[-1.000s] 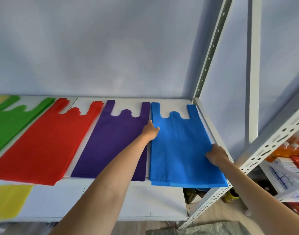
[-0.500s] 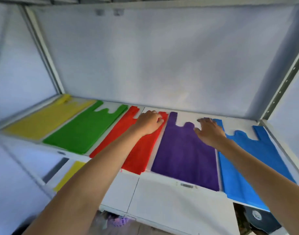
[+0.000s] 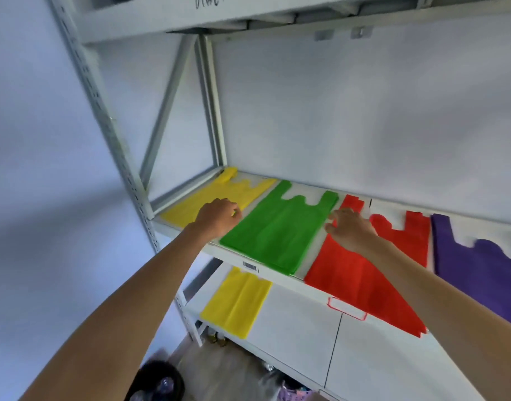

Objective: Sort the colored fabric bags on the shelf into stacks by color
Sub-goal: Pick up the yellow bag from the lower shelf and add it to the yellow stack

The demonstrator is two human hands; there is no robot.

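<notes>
Bags lie flat in a row on the shelf (image 3: pixel 280 280), each colour in its own stack: yellow stack (image 3: pixel 208 198) at the far left end, green stack (image 3: pixel 277 230) beside it, red stack (image 3: pixel 355 276) next, purple stack (image 3: pixel 480 264) running off the right edge. And both hands have travelled left along the row! Half a second ago they sat on red and purple; a second ago on purple and blue. Now the left hand (image 3: pixel 216 217) rests at the seam between yellow and green, fingers curled down onto the fabric, though whether they pinch an edge cannot be told. The right hand (image 3: pixel 350 230) hovers over the top of the red stack near the green edge, fingers (image 3: pixel 331 224) spread and loosely bent, holding nothing. That sweep reads as a tidying pass, stack by stack, so the sort looks nearly done. One catch: a lone yellow bag (image 3: pixel 237 302) lies on the lower shelf (image 3: pixel 378 342), apart from its stack, and probably belongs up with the yellows.
</notes>
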